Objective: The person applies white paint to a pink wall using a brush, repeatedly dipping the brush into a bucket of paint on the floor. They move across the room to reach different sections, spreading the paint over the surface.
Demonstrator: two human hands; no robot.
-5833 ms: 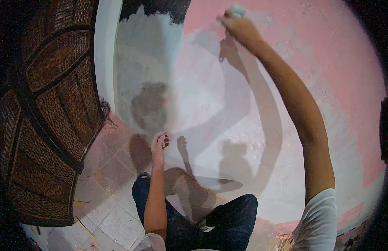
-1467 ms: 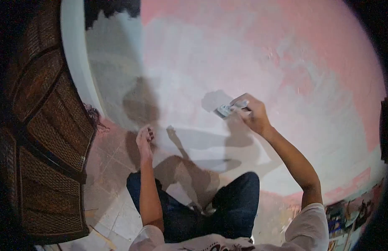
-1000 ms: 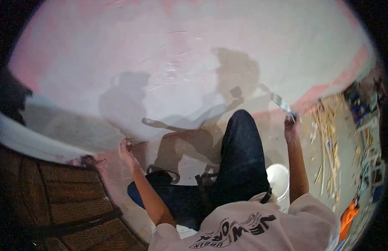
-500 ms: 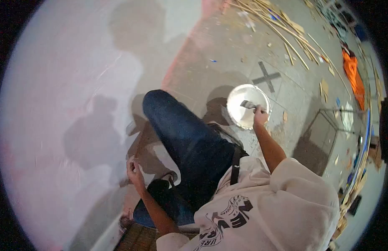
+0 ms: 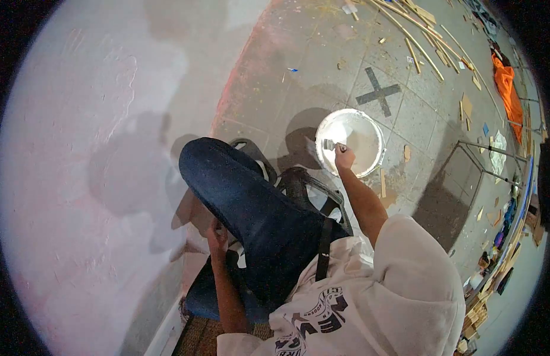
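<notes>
At a round white bucket [image 5: 379,142], my right hand [image 5: 345,157] is closed around the dark handle of a flat paintbrush [image 5: 329,144]. The brush's broad end points left, over the white inside of the bucket. My left hand [image 5: 217,238] hangs low beside my bent, dark-trousered leg [image 5: 239,190], with its fingers loosely bent and a little apart. Nothing shows in that hand, though it lies partly in shadow near the thigh.
A white wall [image 5: 67,148] with pinkish smears fills the left side. Dark tape forms a cross [image 5: 378,92] on the tiled floor behind the bucket. Wooden sticks [image 5: 426,35], an orange cloth [image 5: 507,95] and a metal frame [image 5: 482,155] lie farther right.
My right hand has moved left and deeper over the bucket with the paintbrush. My left hand has come in close to my leg, away from the wall. The view has shifted slightly.
</notes>
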